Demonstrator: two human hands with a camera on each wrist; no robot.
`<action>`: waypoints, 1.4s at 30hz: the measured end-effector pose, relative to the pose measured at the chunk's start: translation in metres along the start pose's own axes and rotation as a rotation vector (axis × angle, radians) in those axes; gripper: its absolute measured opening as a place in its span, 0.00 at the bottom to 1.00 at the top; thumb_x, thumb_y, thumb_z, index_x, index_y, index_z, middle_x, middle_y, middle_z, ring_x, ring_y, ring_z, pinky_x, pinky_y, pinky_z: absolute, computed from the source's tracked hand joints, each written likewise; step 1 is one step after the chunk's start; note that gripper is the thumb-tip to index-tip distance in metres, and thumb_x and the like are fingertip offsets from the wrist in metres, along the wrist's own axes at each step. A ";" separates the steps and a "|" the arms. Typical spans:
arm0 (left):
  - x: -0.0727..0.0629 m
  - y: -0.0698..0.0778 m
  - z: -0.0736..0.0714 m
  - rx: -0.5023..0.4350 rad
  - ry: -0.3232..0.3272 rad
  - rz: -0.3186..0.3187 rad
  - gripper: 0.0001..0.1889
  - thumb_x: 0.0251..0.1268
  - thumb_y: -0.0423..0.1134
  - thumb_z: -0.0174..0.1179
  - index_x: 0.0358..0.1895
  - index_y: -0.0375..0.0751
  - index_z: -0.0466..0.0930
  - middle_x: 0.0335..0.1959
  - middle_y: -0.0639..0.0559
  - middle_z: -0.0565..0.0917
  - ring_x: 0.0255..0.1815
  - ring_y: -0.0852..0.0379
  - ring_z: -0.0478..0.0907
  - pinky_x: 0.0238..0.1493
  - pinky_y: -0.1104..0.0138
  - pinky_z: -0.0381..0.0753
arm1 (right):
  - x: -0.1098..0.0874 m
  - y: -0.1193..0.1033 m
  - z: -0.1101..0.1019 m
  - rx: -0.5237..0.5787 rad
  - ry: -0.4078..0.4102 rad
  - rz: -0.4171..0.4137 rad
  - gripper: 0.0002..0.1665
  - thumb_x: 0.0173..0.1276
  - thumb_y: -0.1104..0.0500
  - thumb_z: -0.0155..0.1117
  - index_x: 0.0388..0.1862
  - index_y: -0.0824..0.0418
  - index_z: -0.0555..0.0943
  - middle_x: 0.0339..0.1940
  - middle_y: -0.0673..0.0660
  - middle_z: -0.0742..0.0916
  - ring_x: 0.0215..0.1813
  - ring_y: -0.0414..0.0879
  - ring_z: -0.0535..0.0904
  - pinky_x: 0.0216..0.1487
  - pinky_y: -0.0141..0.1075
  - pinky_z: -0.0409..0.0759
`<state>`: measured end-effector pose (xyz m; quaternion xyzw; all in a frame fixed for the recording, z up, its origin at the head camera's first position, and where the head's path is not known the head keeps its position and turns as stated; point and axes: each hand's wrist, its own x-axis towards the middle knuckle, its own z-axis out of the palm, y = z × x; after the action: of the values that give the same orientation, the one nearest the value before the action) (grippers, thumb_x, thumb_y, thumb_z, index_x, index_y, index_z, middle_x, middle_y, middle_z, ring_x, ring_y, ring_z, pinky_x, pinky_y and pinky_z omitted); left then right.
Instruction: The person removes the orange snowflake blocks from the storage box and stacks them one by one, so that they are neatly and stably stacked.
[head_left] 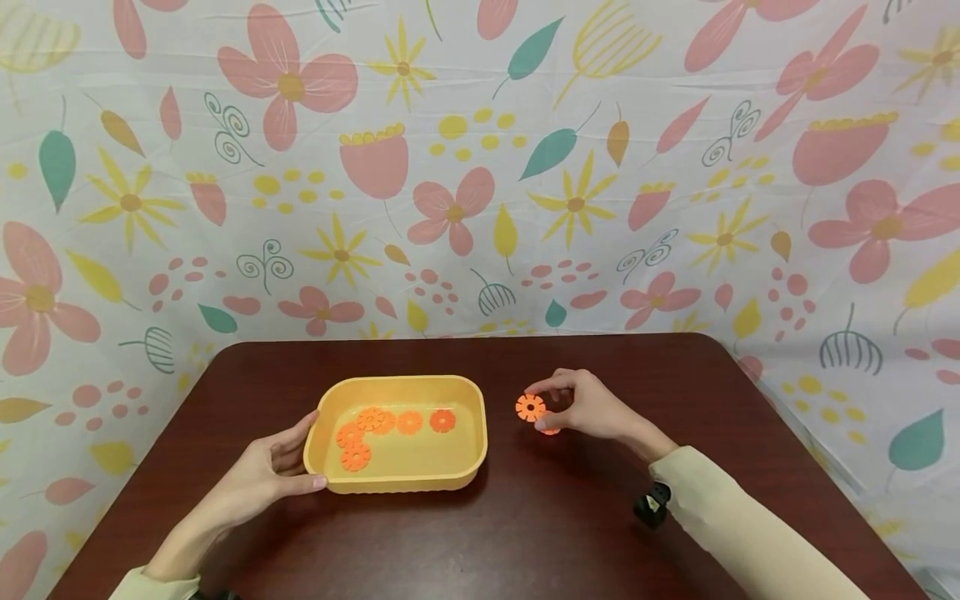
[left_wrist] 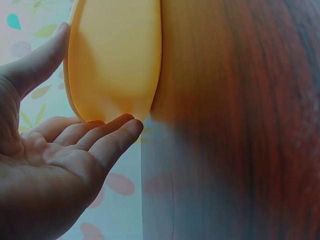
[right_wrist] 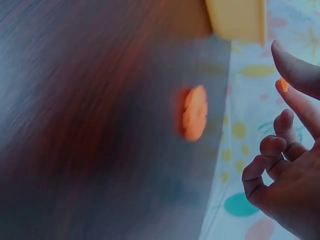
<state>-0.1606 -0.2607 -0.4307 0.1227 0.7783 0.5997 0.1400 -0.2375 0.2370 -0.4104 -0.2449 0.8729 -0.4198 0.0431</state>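
Flowered cloth (head_left: 450,125) hangs behind the dark worktop (head_left: 510,533). The right hand (head_left: 588,406) pinches an orange disc (head_left: 537,407), a second disc (right_wrist: 195,113) lying below that hand; the left hand (head_left: 264,467) grips the yellow tray (head_left: 405,482). Picking-up seems in hand; next probably calls for carrying leftward, pinch firm.

Orange notched disc (head_left: 530,407) pinched in right hand (head_left: 591,405), yellow tray (head_left: 420,468) holding more discs (head_left: 409,422)

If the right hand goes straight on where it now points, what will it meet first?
Probably the yellow tray, at its right side. Height is unclear, so the right hand might pass above.
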 end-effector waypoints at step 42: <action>0.000 -0.001 0.001 0.004 0.001 0.007 0.52 0.65 0.32 0.75 0.85 0.31 0.48 0.84 0.32 0.51 0.77 0.29 0.60 0.57 0.61 0.84 | -0.014 0.051 -0.002 -0.095 -0.064 0.031 0.30 0.58 0.58 0.86 0.59 0.64 0.89 0.35 0.56 0.82 0.40 0.53 0.71 0.37 0.36 0.67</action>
<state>-0.1603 -0.2606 -0.4318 0.1253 0.7792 0.5986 0.1372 -0.2455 0.2722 -0.4492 -0.2463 0.8937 -0.3691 0.0659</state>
